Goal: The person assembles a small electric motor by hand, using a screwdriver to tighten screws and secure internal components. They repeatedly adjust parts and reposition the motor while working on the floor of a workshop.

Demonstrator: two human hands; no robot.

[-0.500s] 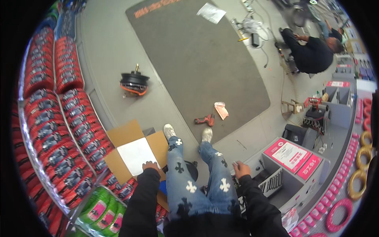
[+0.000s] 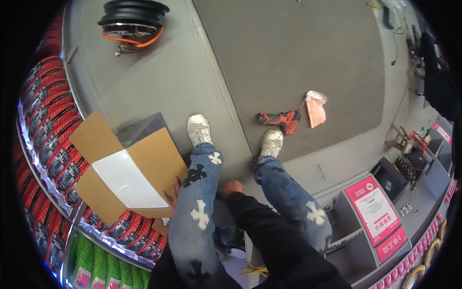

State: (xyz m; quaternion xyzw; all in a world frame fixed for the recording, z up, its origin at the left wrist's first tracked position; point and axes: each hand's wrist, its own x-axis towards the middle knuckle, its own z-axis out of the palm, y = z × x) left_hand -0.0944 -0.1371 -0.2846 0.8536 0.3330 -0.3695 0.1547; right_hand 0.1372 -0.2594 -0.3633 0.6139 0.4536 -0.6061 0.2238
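Note:
An open brown cardboard box (image 2: pixel 156 166) with a white panel (image 2: pixel 127 178) stands at my left, its flaps spread outward. My left hand (image 2: pixel 172 193) lies against the box's side edge beside my left leg, fingers stretched out; the leg hides part of it. Between my knees is my right hand (image 2: pixel 232 188), its back toward me. Its fingers are hidden, so whether it holds anything does not show. Ahead of my right shoe lies a red and black cordless drill (image 2: pixel 281 120), close to a pinkish packet (image 2: pixel 315 110).
A black wheel with orange cable (image 2: pixel 132 21) lies on the floor at far left. Racks of red-wrapped tyres (image 2: pixel 57 130) and green ones (image 2: pixel 103 262) line my left. At right stands a grey workbench with a pink and white sign (image 2: pixel 373 209). A dark mat (image 2: pixel 298 53) covers the floor ahead.
My right hand has swung left to between my knees. My left hand has slid from the white panel to the box's edge. The view has dropped closer to the floor.

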